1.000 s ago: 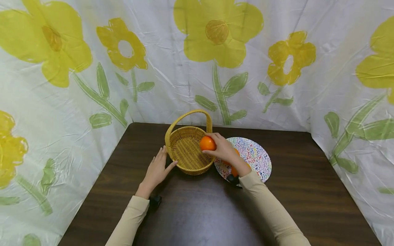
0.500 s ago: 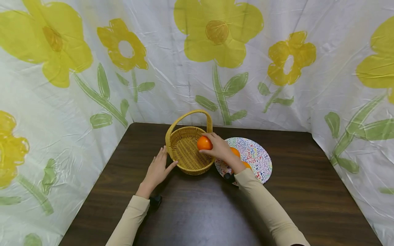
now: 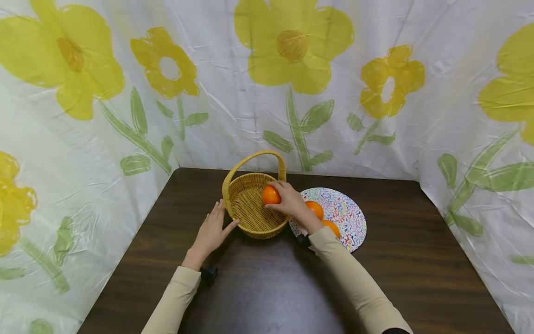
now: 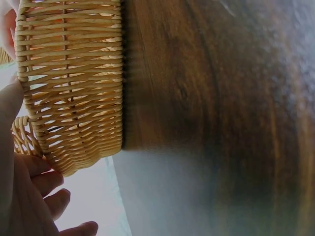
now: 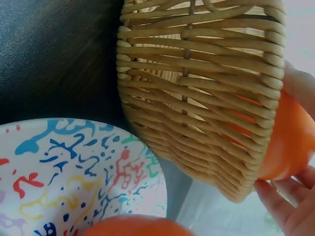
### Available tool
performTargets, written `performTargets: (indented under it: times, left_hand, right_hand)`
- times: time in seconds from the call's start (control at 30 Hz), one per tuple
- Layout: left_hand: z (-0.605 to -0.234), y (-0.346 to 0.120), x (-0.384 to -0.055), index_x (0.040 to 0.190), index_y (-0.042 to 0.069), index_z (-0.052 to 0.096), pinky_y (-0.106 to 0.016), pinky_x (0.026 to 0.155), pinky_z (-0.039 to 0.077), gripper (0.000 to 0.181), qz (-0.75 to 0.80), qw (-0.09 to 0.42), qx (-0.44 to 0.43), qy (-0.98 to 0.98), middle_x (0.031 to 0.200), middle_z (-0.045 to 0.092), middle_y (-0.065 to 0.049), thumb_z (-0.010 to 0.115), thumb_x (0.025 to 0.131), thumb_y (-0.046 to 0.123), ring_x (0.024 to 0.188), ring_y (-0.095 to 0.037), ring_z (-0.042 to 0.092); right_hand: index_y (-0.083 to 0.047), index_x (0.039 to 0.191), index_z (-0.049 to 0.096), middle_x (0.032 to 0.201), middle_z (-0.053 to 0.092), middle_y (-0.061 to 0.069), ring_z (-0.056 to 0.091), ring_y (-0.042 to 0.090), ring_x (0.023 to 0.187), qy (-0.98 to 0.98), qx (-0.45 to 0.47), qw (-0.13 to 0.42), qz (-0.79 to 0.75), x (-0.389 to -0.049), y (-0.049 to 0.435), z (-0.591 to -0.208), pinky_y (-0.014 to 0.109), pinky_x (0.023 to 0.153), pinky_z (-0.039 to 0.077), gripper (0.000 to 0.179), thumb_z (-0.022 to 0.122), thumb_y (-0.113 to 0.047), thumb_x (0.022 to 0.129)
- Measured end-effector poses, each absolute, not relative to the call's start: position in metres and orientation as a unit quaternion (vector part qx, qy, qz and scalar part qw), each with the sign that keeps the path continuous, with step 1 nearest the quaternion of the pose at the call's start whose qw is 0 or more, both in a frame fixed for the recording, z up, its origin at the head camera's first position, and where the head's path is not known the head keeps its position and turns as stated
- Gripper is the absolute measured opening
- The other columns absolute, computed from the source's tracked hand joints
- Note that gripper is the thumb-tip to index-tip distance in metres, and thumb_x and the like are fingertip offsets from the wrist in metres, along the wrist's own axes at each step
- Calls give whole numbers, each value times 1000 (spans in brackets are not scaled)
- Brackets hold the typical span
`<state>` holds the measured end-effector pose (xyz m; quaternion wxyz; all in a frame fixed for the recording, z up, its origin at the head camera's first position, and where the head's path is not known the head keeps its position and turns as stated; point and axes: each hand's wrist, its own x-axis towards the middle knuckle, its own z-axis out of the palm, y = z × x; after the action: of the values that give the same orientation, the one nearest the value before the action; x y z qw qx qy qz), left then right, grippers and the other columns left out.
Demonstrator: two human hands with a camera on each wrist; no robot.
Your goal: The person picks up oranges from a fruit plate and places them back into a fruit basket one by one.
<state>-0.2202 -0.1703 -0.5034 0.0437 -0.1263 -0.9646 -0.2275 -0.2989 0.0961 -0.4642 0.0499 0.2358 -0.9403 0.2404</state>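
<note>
My right hand (image 3: pixel 289 199) holds an orange (image 3: pixel 271 195) inside the right rim of a yellow wicker basket (image 3: pixel 254 227) with an arched handle. In the right wrist view the lower part of that orange (image 5: pixel 288 137) shows through the weave, with fingertips curled at its side. My left hand (image 3: pixel 212 230) rests against the basket's left side, fingers straight and thumb spread. The left wrist view has its fingers (image 4: pixel 47 184) touching the wicker wall. Two more oranges, one (image 3: pixel 314 209) behind the other (image 3: pixel 331 228), lie on a round plate with multicoloured squiggles (image 3: pixel 350 218).
All of it stands on a dark brown wooden table (image 3: pixel 258 287). The plate sits right beside the basket. A white curtain with yellow flowers (image 3: pixel 225 125) hangs behind the table and along both sides.
My right hand has moved left with the orange, from the basket's right rim further over its inside. More of the oranges on the plate shows now. The left hand stays in place.
</note>
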Motion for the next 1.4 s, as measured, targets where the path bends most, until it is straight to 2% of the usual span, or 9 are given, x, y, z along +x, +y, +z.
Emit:
performTargets:
  times: [0.6,0.8,1.4]
  left_hand:
    - [-506,-169,-220,150,7,3,-55,111,18,86,-244,30,-120,-962,155,6,-14,38,92,60,143,-29,8]
    - [-506,-168,-219,149,5,6,-55,110,19,85,-243,37,-119,-962,154,11,-16,37,92,60,143,-29,9]
    - [-503,-167,-219,149,3,8,-56,109,21,85,-239,41,-122,-963,154,12,-17,39,92,58,142,-31,13]
  right_hand:
    - [-21,134,48,132,47,7,49,27,115,-942,246,58,219,-313,85,-476,48,80,49,68,76,-40,75]
    - [-21,134,47,136,44,8,47,29,119,-944,250,52,208,-316,82,-478,48,83,49,68,76,-39,76]
    - [-19,135,48,138,43,10,45,28,123,-945,255,46,198,-316,81,-482,47,94,44,66,75,-37,77]
